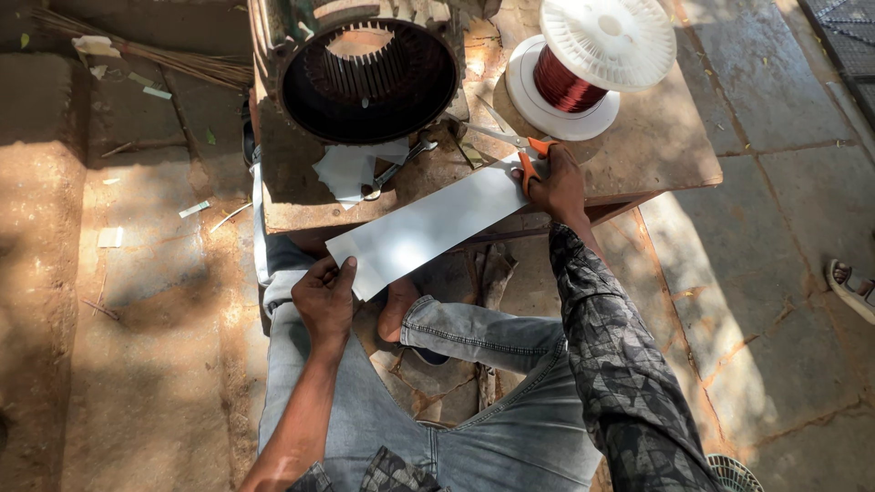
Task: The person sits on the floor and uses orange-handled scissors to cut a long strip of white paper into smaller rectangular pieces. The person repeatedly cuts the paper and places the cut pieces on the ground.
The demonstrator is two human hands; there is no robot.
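Note:
My left hand point(325, 296) pinches the near end of a long white sheet point(428, 223) that slants up to the right. At the sheet's far end my right hand point(554, 182) grips orange-handled scissors point(510, 143), whose blades point left over the low wooden table point(656, 146). On the table stand a motor stator housing point(365, 77) with slotted inner teeth and a white spool of copper wire point(583, 64). My knees in grey jeans show below the sheet.
A spanner point(396, 169) and a torn white scrap point(351, 173) lie in front of the stator. A bundle of thin sticks point(137, 50) lies at top left on the dirt. Another person's sandalled foot point(852, 282) shows at the right edge. Stone paving fills the right.

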